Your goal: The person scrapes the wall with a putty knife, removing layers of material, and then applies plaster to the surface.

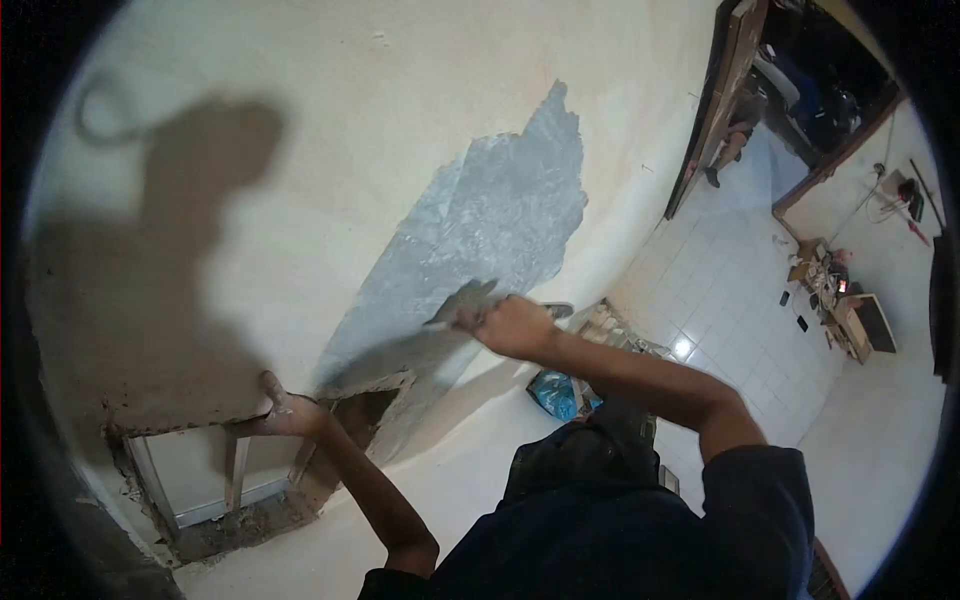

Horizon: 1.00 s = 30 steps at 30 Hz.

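**Trowel on wet grey plaster, other hand braced at the wall opening**

The right hand (512, 325) is closed tight around the handle of a trowel (462, 303), fingers wrapped together on it. The trowel's blade lies flat against the wall (330, 130), at the lower edge of a grey plaster patch (490, 225) that runs diagonally up the cream surface. The blade is smeared with the same grey material.

The left hand (283, 408) rests with fingers spread apart on the broken upper edge of a wall opening (250, 465), pressing against the rough rim; it grips nothing. Inside the opening, 2 upright frame pieces (236, 470) show, with crumbled plaster around the border.

The person's shadow (170, 260) falls across the wall to the left of the grey patch. Below the right arm, a blue bag (553, 392) lies on the floor near the base of the wall, just beside some pale debris. A white tiled floor (730, 300) stretches away to the right, toward a dark doorway (800, 90) and a low table (845, 310) cluttered with small items against the far wall.
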Tool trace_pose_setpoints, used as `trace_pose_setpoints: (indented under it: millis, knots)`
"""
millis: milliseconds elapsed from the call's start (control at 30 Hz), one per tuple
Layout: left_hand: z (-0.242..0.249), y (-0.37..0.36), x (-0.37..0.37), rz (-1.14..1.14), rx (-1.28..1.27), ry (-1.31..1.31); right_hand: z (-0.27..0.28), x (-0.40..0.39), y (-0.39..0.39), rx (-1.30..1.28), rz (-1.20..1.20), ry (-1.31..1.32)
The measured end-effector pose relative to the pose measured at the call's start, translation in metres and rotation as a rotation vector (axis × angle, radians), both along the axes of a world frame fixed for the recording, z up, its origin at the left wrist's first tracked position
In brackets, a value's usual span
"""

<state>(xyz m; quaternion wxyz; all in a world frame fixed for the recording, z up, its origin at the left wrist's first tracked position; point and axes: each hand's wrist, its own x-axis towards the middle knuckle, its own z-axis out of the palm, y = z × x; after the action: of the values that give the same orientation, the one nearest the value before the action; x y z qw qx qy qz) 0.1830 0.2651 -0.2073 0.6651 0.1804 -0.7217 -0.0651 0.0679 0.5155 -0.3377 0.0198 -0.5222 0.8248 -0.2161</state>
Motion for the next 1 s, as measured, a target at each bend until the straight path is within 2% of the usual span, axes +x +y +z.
trace_pose_setpoints:
  millis: [133,200,267,333,367,433,467,500,533,567,600,633,667,700,733,800,867,933,967,1000]
  knots:
    - [-0.005,-0.01,0.0,-0.02,-0.062,0.019,0.012,-0.068,0.04,0.037,-0.149,0.133]
    - [-0.003,-0.006,0.0,0.003,-0.001,0.048,-0.033,-0.093,0.061,-0.161,-0.236,0.008]
    - [-0.004,-0.006,-0.001,0.043,-0.039,0.027,-0.077,-0.102,0.09,-0.005,-0.516,0.002]
    - [-0.003,-0.001,0.002,0.093,-0.075,0.007,-0.058,-0.102,0.14,-0.06,-1.112,-0.307]
    - [0.0,0.005,0.002,0.137,-0.043,-0.02,-0.062,-0.096,0.142,-0.056,-1.1,-0.301]
    - [0.001,0.007,-0.004,0.172,-0.015,-0.042,-0.085,-0.083,0.139,-0.348,-1.201,-0.289]
    - [0.001,0.006,-0.003,0.12,0.029,-0.002,-0.1,-0.078,0.126,-0.245,-1.077,-0.238]
    - [0.001,0.005,-0.003,0.064,0.073,0.038,-0.088,-0.071,0.104,-0.275,-1.083,-0.408]
    - [0.001,0.004,-0.003,0.057,0.074,0.036,-0.092,-0.063,0.076,-0.477,-1.09,-0.225]
    - [0.001,0.002,-0.003,0.079,0.041,0.022,-0.101,-0.053,0.053,-0.257,-0.991,-0.253]
    - [0.001,0.001,-0.002,0.103,0.004,0.006,-0.101,-0.033,0.019,-0.42,-0.988,-0.208]
    - [0.001,0.0,-0.002,0.099,-0.002,0.004,-0.119,-0.008,-0.014,-0.229,-0.826,-0.32]
    - [-0.001,-0.001,-0.003,0.013,0.02,0.041,-0.115,0.032,-0.036,-0.002,-0.646,-0.409]
    - [-0.002,-0.002,-0.003,-0.07,0.044,0.073,-0.138,0.076,-0.046,0.06,-0.462,0.265]
    - [0.001,0.001,-0.004,-0.072,0.04,0.07,-0.081,0.095,-0.016,0.131,-0.072,-0.067]
    - [0.004,0.01,-0.009,-0.112,0.094,0.123,-0.078,0.127,-0.01,-0.047,0.098,-0.379]
    - [0.001,0.0,-0.005,-0.043,0.043,0.084,-0.083,0.093,-0.012,0.153,0.035,-0.466]
    - [-0.005,-0.008,0.002,0.027,-0.004,0.032,-0.089,0.023,0.008,-0.077,-0.235,-0.589]
    - [-0.006,-0.012,0.003,0.051,-0.105,-0.013,-0.094,-0.026,0.023,0.096,-0.225,-0.172]
    - [-0.007,-0.014,0.004,0.076,-0.206,-0.058,-0.092,-0.057,0.04,0.096,-0.288,-0.184]
